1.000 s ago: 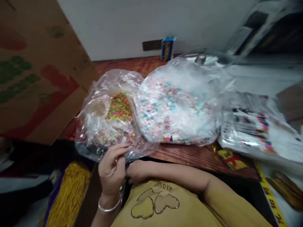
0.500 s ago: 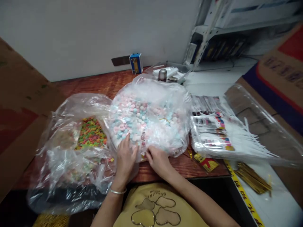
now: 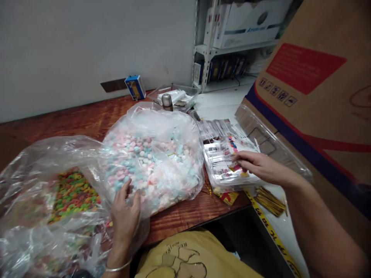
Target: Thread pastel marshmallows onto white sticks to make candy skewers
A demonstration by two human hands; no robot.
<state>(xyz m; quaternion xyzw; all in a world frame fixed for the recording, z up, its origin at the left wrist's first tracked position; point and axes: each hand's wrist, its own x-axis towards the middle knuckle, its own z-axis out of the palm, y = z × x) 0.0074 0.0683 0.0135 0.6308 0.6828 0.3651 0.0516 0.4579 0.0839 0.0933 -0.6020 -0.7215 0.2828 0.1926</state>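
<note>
My left hand [image 3: 125,212] rests with fingers apart at the front left edge of a clear bag of pink, blue and white candies [image 3: 139,154] resembling small marshmallows. My right hand [image 3: 257,165] is over the stack of small printed plastic pouches [image 3: 222,154] in a clear plastic box [image 3: 214,188]. Its thumb and fingers are pinched together at the pouches; whatever is between them cannot be made out. Left of my left hand lies an open clear bag [image 3: 66,144] with colourful ring-shaped candies [image 3: 77,193].
A large cardboard box [image 3: 315,108] stands at the right. Gold twist ties [image 3: 271,200] and a gold packet [image 3: 227,197] lie near the table's front edge. Behind are a blue box [image 3: 135,87], a clear tray [image 3: 188,94] and a metal shelf [image 3: 207,58].
My right hand has left the front of the candy bag and moved right to the pouches. My left hand stays by the bag. The view has turned right.
</note>
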